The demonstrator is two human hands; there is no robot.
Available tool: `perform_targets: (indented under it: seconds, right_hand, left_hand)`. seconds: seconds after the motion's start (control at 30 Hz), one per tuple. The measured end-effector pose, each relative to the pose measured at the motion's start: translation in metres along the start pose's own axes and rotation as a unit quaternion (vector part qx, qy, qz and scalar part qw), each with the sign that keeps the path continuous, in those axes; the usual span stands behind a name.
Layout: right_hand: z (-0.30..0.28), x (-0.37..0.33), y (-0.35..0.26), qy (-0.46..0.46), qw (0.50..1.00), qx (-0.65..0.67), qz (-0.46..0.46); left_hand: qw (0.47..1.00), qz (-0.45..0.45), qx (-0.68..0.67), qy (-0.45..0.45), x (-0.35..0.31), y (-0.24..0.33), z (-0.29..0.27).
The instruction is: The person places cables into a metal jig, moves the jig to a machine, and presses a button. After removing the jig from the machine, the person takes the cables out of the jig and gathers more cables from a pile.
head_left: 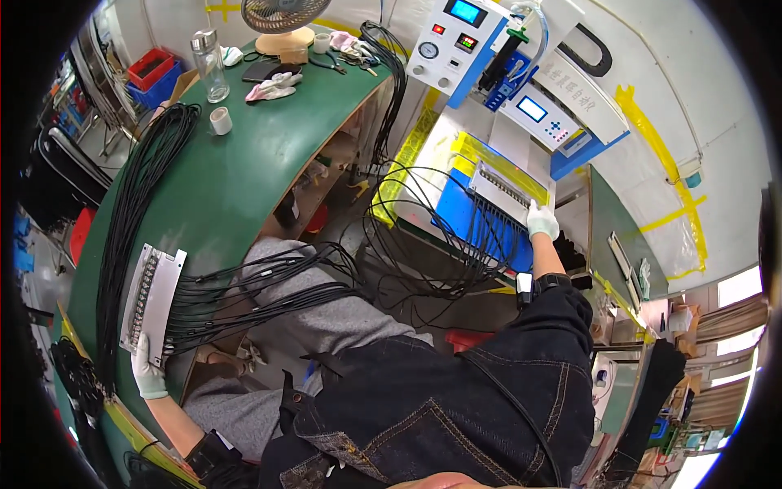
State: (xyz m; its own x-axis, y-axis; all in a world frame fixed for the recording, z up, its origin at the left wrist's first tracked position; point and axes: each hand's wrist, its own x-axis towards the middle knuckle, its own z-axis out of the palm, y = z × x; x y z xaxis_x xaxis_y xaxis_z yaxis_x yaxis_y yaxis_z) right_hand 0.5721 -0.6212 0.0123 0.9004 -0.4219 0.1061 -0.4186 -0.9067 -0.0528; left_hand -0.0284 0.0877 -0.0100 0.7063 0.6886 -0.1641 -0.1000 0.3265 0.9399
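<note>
My left hand [148,376], in a white glove, grips the near end of a silver metal cable fixture [155,297] on the green table. Its thumb lies on top; the other fingers are partly hidden. A row of small slots runs along this fixture, and black cables [252,314] trail from it across my lap. My right hand [542,222], also gloved, is closed on the right end of a second metal cable fixture [501,193]. That one rests on the blue plate [459,213] of a bench machine, with black cables hanging toward me.
The blue and white machine [529,110] with lit screens stands behind the second fixture. On the green table [244,171] lie a long cable bundle [142,196], a glass bottle [210,67], a tape roll [221,121], a glove [275,86] and a fan [285,15].
</note>
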Motion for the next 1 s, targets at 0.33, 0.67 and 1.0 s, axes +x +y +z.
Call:
perform_targets:
  seconds: [0.33,0.67,1.0]
  right_hand:
    - [0.016,0.01,0.012,0.039,0.997,0.065,-0.005]
    - [0.027,0.017,0.012,0.046,0.997,0.058,0.001]
    - [-0.043,-0.006,-0.068,0.278,0.857,0.124,-0.416]
  left_hand:
    - [1.0,0.001,-0.004,0.03,0.0,0.002,0.004]
    - [0.998,0.011,0.005,0.06,0.0,-0.003,-0.004]
    - [0.999,0.019,-0.017,0.039,0.001,-0.002,0.001]
